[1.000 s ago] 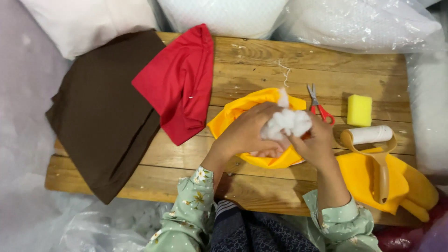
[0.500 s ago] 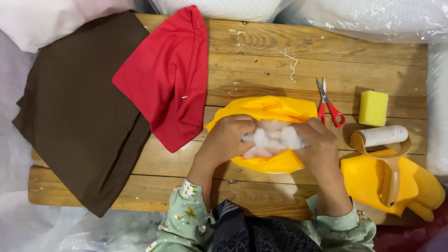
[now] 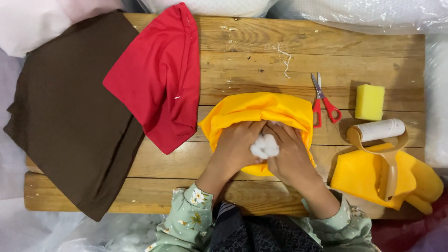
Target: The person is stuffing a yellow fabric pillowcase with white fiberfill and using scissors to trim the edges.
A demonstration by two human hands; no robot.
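Head view, wooden bench [image 3: 261,51] seen from above. Nearest the camera: two forearms in pale green floral sleeves [image 3: 191,214] enter from 6 o'clock. Left hand [image 3: 235,147] and right hand [image 3: 289,151] lie side by side on a yellow fabric cover [image 3: 261,109] at bench centre, fingers pointing toward 12 o'clock and pressed into the cloth. A wad of white stuffing [image 3: 264,146] sits between the two hands, touching both; thumbs and fingers of each hand are closed against it, so the wad is pinched from left and right at the cover's near edge. Whether it is partly inside the cover, cannot tell. At 4 o'clock from the hands: a second piece of yellow cloth [image 3: 368,175] with a lint roller [image 3: 385,140] lying across it, white roll end away from the camera. At 2 o'clock: red-handled scissors [image 3: 322,100], blades closed, just beside the cover's right edge; farther right, a yellow sponge [image 3: 369,101]. At 10 o'clock: red fabric [image 3: 156,79] overlapping brown fabric [image 3: 70,107], which hangs over the bench's left end. At 12 o'clock, a loose white thread [image 3: 282,56]. Beyond the far edge: clear plastic bags of white filling [image 3: 354,14].
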